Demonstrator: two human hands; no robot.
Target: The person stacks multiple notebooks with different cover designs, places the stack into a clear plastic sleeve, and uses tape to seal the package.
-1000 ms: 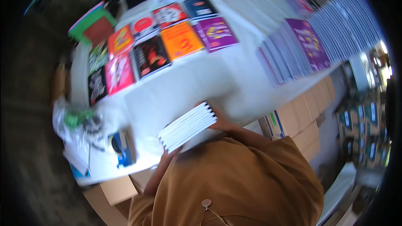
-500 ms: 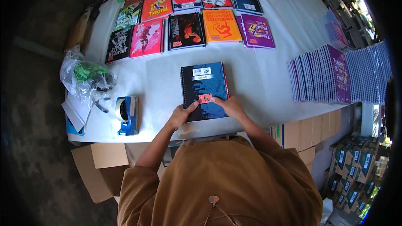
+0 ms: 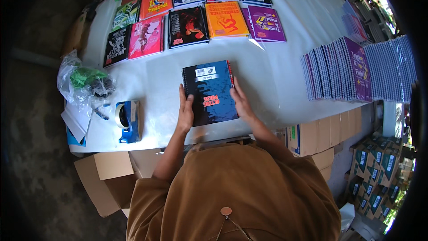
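Note:
A spiral notebook point(image 3: 214, 89) with a dark blue and black cover lies in front of me on the table, its wire binding to the left. A red edge along its right side hints at at least one more notebook beneath. My left hand point(image 3: 185, 112) rests along the left edge, fingers straight and thumb apart. Against the right edge lies my right hand point(image 3: 243, 105), with its fingers stretched out and its thumb near the cover. Both hands touch the sides of the notebook; neither is wrapped round it. Fingertips under the edges are partly hidden.
Two rows of spiral notebooks point(image 3: 187, 24) lie across the far table. Tall notebook stacks point(image 3: 330, 71) stand at the right. On the left are a blue tape dispenser point(image 3: 129, 122) and a clear plastic bag point(image 3: 71, 80). An open cardboard box point(image 3: 113, 165) stands below the table edge.
My thumbs have come off the cover, and both hands have slid to the notebook's side edges with fingers straightened. The view has shifted slightly.

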